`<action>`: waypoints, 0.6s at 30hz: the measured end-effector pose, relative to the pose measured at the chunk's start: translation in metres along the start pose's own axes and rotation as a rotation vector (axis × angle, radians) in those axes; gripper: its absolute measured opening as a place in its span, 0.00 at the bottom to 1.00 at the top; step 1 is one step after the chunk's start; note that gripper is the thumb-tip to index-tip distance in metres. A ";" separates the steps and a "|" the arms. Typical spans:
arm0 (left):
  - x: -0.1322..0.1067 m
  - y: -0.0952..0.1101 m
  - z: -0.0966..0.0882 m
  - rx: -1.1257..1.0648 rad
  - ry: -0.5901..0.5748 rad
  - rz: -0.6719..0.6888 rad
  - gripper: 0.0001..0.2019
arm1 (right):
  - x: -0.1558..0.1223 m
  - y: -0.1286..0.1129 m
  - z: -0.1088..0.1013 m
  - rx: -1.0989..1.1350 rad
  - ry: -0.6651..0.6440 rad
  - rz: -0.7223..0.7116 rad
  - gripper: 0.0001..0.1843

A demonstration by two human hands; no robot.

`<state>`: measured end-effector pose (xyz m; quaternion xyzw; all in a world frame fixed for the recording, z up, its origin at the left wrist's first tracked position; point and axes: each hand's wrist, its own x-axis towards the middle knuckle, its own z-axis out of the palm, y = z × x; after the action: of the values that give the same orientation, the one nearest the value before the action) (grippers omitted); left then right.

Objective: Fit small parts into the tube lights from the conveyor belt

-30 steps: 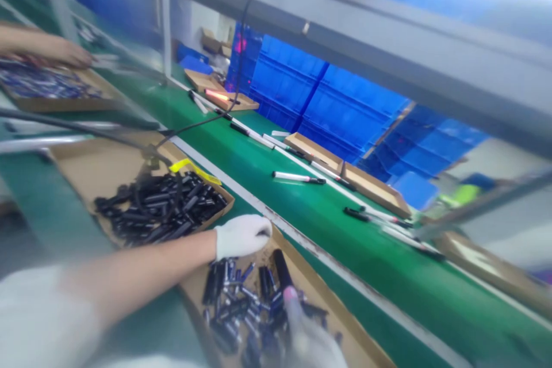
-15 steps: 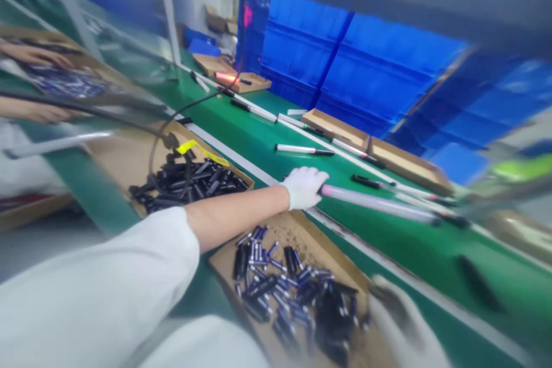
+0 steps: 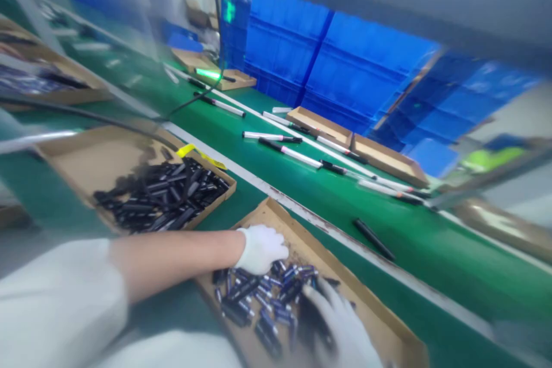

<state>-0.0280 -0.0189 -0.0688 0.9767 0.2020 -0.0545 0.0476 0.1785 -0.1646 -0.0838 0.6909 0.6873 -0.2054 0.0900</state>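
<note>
My left hand, in a white glove, is over the far left part of a cardboard tray. Its fingers are half bent and slightly apart, with nothing visible in them. Below it lie blue cylinders with silvery ends, like small batteries, mixed with black tubes. My right hand, also gloved and blurred, reaches into the tray's near right with its fingers apart. Dark pieces lie beneath it; contact is unclear. On the green belt rests a white tube with a black handle.
Another tray on the left holds many black tubes, under a hanging cable. A single black tube and several white sticks lie on the belt. Behind are shallow boxes and blue crates.
My left hand has come back from the belt to the tray, leaving the white stick on the belt. My right hand has moved left over the tray's contents. The distant glowing stick turned from red to green.
</note>
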 end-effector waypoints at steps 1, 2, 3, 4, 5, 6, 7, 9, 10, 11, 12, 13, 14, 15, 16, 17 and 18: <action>0.000 0.000 0.001 -0.007 -0.009 -0.010 0.14 | 0.002 -0.004 -0.001 -0.039 -0.004 0.010 0.36; 0.001 0.000 0.001 -0.016 -0.024 -0.016 0.14 | 0.003 -0.007 0.000 -0.060 0.011 0.018 0.34; 0.002 0.000 0.001 -0.023 -0.043 -0.019 0.14 | 0.005 -0.007 0.002 -0.062 0.032 0.015 0.32; 0.003 0.000 0.000 -0.030 -0.064 -0.021 0.15 | 0.007 -0.006 0.005 -0.047 0.066 0.014 0.31; 0.003 0.000 0.000 -0.037 -0.086 -0.022 0.15 | 0.008 -0.002 0.009 -0.020 0.103 0.016 0.29; 0.003 -0.001 0.000 -0.047 -0.104 -0.023 0.16 | 0.009 0.003 0.014 0.021 0.141 0.021 0.28; 0.004 -0.003 -0.001 -0.060 -0.116 -0.028 0.16 | 0.009 0.009 0.020 0.076 0.183 0.038 0.27; 0.004 -0.005 -0.004 -0.095 -0.103 -0.058 0.17 | 0.008 0.022 0.028 0.202 0.273 0.101 0.26; 0.004 -0.005 -0.006 -0.117 -0.079 -0.079 0.16 | 0.006 0.028 0.031 0.263 0.302 0.147 0.25; 0.004 -0.004 -0.009 -0.139 -0.046 -0.099 0.15 | 0.004 0.034 0.032 0.323 0.317 0.193 0.26; 0.005 -0.001 -0.011 -0.160 -0.009 -0.119 0.15 | 0.002 0.039 0.032 0.381 0.322 0.234 0.27; 0.007 0.004 -0.013 -0.179 0.025 -0.132 0.14 | 0.000 0.044 0.030 0.429 0.324 0.264 0.30; 0.009 0.010 -0.014 -0.195 0.051 -0.133 0.14 | -0.002 0.048 0.028 0.466 0.337 0.281 0.33; 0.011 0.018 -0.015 -0.203 0.065 -0.125 0.14 | -0.003 0.051 0.026 0.492 0.372 0.285 0.33; 0.014 0.027 -0.015 -0.203 0.066 -0.107 0.15 | -0.003 0.053 0.022 0.501 0.409 0.272 0.32; 0.018 0.037 -0.014 -0.196 0.053 -0.081 0.16 | -0.002 0.054 0.019 0.485 0.447 0.248 0.30; 0.021 0.047 -0.012 -0.182 0.025 -0.050 0.18 | 0.000 0.055 0.017 0.440 0.477 0.222 0.26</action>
<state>0.0113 -0.0521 -0.0561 0.9636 0.2308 -0.0249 0.1324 0.2301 -0.1733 -0.1075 0.7929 0.5488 -0.1706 -0.2027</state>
